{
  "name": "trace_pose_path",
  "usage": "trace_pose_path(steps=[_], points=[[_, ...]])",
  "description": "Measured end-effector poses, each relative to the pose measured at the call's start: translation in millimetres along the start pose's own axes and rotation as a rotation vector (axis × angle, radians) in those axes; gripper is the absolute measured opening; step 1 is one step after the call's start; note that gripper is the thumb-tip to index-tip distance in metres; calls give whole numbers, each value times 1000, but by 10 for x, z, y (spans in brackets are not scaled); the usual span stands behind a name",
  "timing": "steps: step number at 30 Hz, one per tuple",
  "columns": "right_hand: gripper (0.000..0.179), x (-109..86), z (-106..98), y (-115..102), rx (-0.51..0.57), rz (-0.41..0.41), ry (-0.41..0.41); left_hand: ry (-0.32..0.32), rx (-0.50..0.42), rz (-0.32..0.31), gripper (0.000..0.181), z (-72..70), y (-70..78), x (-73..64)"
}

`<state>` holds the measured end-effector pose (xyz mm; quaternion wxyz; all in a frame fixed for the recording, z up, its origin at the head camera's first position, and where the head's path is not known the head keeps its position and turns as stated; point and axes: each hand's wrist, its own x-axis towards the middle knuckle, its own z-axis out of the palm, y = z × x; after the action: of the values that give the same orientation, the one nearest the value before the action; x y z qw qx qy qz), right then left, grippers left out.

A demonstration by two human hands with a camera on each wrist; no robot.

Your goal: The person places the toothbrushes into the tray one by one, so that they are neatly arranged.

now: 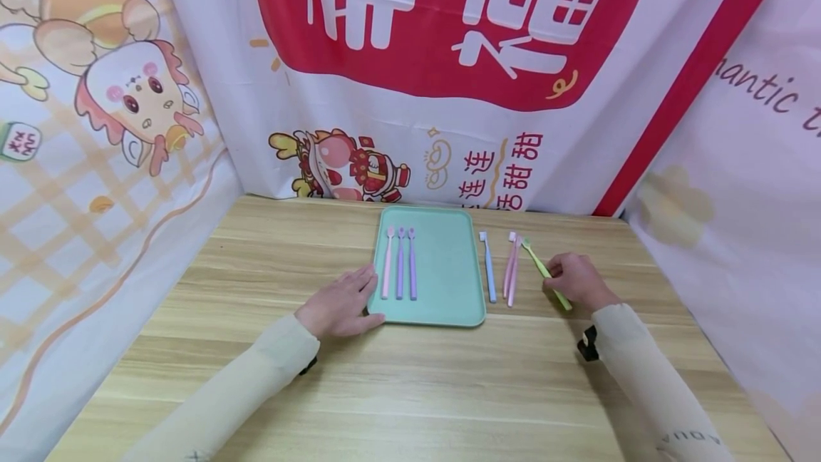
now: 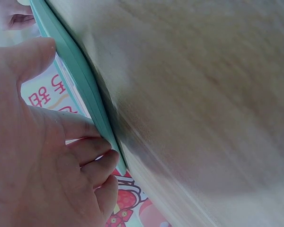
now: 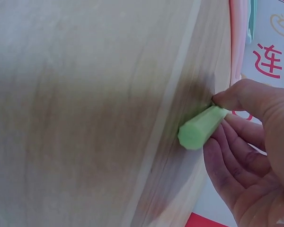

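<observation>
A green toothbrush (image 1: 537, 261) lies slanted at the right of the table, and my right hand (image 1: 575, 279) pinches its handle between thumb and fingers. In the right wrist view the blunt handle end (image 3: 193, 135) points toward the camera, close over the wood. My left hand (image 1: 343, 303) touches the left rim of a mint-green tray (image 1: 442, 314), its fingers fairly straight along the edge in the left wrist view. On the tray's left side lie a pink toothbrush (image 1: 388, 266) and two purple toothbrushes (image 1: 400, 266), side by side with heads toward the back.
Right of the tray lies a blue toothbrush (image 1: 489, 269). Between it and the green one are two pink toothbrushes (image 1: 514, 273), close together. The wooden table (image 1: 410, 391) meets a printed cloth backdrop (image 1: 410, 102) at the back, with cloth walls at both sides.
</observation>
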<state>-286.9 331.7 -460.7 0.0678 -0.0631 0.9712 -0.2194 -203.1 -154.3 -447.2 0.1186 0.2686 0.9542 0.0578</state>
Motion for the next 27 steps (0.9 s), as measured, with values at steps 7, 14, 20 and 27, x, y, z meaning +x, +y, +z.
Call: trace_pose_path(steps=[7,14,20,27], points=[[28,2,18,33,10,-11,68,5,-1,4,86,1,-2,-7],[28,-50,-46,10,32,-32,119,8,-2,8,85,-22,11,-21],[24,-95,-94,-13,15,-60,142,3,2,4,85,-26,24,-21],[20,-126,-117,-39,15,-78,158,5,14,6,86,-10,19,-19]])
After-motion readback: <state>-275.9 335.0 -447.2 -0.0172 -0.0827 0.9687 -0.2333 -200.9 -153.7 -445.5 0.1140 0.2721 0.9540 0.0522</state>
